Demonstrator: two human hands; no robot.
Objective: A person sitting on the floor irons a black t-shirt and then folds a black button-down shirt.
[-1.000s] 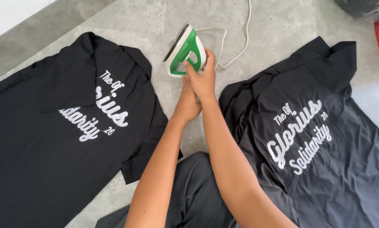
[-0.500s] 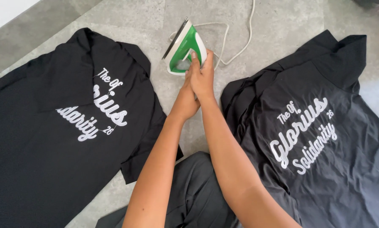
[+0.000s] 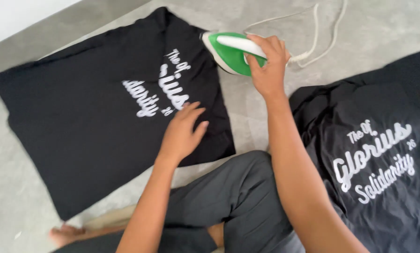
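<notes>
Right hand [image 3: 266,65] gripping green iron [image 3: 228,54] above edge of left black shirt [image 3: 92,126] on floor. Left hand [image 3: 182,133] open, flat on shirt. Risks: burnt fingers, cord [image 3: 313,42] snagging.

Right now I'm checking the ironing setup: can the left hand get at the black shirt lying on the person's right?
Probably not easily. The left hand rests on the left black shirt, and the right arm, holding the green iron, crosses between it and the right black shirt.
</notes>
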